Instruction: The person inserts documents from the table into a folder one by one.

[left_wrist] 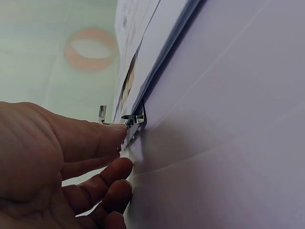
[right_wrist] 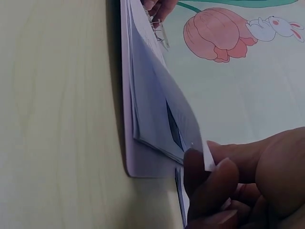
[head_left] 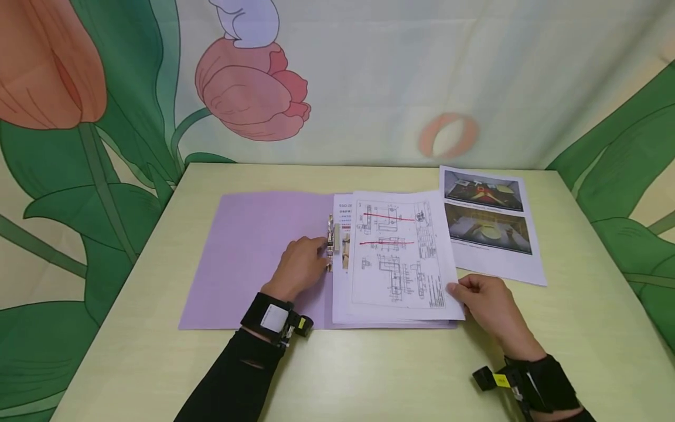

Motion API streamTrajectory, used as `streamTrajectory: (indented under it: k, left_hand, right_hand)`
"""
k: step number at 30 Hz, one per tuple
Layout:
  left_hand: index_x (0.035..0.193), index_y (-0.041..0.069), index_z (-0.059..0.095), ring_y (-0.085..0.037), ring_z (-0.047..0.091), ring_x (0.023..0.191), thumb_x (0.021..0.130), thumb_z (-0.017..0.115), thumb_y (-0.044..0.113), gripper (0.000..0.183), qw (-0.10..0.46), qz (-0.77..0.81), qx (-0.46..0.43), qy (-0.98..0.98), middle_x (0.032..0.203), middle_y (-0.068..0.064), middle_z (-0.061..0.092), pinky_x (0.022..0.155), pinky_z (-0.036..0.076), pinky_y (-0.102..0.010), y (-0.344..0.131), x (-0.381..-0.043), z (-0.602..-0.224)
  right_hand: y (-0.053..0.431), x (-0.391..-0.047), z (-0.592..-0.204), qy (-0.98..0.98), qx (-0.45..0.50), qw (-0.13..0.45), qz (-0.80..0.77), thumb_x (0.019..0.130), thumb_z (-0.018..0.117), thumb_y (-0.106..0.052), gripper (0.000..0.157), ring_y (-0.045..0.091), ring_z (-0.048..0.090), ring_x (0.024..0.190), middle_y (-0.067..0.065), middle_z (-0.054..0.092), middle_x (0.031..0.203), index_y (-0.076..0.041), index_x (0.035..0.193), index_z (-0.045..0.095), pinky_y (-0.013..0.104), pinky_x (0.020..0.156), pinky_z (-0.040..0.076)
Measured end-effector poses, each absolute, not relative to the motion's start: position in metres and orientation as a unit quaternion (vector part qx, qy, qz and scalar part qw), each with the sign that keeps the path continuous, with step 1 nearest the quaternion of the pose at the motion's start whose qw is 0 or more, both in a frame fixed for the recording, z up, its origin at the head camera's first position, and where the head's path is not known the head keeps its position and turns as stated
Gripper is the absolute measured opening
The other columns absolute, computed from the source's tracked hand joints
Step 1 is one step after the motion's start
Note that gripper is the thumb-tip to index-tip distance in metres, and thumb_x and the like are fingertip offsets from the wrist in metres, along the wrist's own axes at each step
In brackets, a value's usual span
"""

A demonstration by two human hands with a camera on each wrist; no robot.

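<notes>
A purple folder (head_left: 253, 252) lies spread out on the table, with a metal clip (head_left: 330, 240) along its fold. My left hand (head_left: 300, 264) is at that clip; in the left wrist view its thumb and forefinger pinch the metal (left_wrist: 133, 119), the other fingers loosely bent below. My right hand (head_left: 490, 302) pinches the lower right corner of a printed drawing sheet (head_left: 395, 264) marked with two red lines. The right wrist view shows this sheet's corner (right_wrist: 208, 160) lifted and curving above the papers (right_wrist: 152, 109) underneath.
A sheet with two photos (head_left: 495, 264) lies at the right, partly under the drawing sheet. Pale wooden tabletop (head_left: 369, 375) surrounds the folder. Behind the table hangs a curtain (head_left: 369, 88) printed with flowers. Each wrist wears a black band with a small camera.
</notes>
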State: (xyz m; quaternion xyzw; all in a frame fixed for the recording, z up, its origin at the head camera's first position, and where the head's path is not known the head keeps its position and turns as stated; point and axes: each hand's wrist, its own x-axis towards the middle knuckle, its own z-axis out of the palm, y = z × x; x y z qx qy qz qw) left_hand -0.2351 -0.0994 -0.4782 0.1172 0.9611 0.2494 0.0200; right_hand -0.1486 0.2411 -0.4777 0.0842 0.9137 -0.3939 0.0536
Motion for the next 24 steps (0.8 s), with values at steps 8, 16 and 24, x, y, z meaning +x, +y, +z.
streamTrajectory:
  k: [8, 16, 24]
  left_hand:
    - [0.13, 0.005, 0.059, -0.024, 0.056, 0.089, 0.089, 0.067, 0.015, 0.043, 0.039, 0.253, 0.106, 0.961, 0.105, -0.013, 0.066, 0.077, 0.048, -0.041, -0.099, -0.237, -0.478]
    - [0.131, 0.007, 0.059, -0.024, 0.055, 0.091, 0.088, 0.067, 0.016, 0.045, 0.046, 0.253, 0.096, 0.962, 0.109, -0.013, 0.065, 0.078, 0.048, -0.041, -0.099, -0.237, -0.478]
    - [0.131, 0.006, 0.059, -0.025, 0.056, 0.095, 0.089, 0.067, 0.015, 0.044, 0.047, 0.253, 0.096, 0.962, 0.111, -0.014, 0.065, 0.081, 0.048, -0.042, -0.098, -0.237, -0.477]
  right_hand:
    - [0.233, -0.149, -0.479, 0.916, 0.084, 0.059, -0.388, 0.092, 0.063, -0.029, 0.027, 0.022, 0.051, 0.061, 0.006, 0.057, 0.064, -0.003, 0.091, 0.067, 0.03, 0.053, 0.037]
    - [0.225, -0.15, -0.482, 0.921, 0.066, 0.047, -0.38, 0.092, 0.064, -0.029, 0.025, 0.021, 0.049, 0.065, 0.007, 0.06, 0.073, -0.005, 0.089, 0.069, 0.03, 0.054, 0.035]
    - [0.218, -0.152, -0.484, 0.916, 0.073, 0.059, -0.39, 0.093, 0.064, -0.029, 0.026, 0.021, 0.049, 0.064, 0.008, 0.06, 0.074, -0.003, 0.091, 0.068, 0.03, 0.052, 0.035]
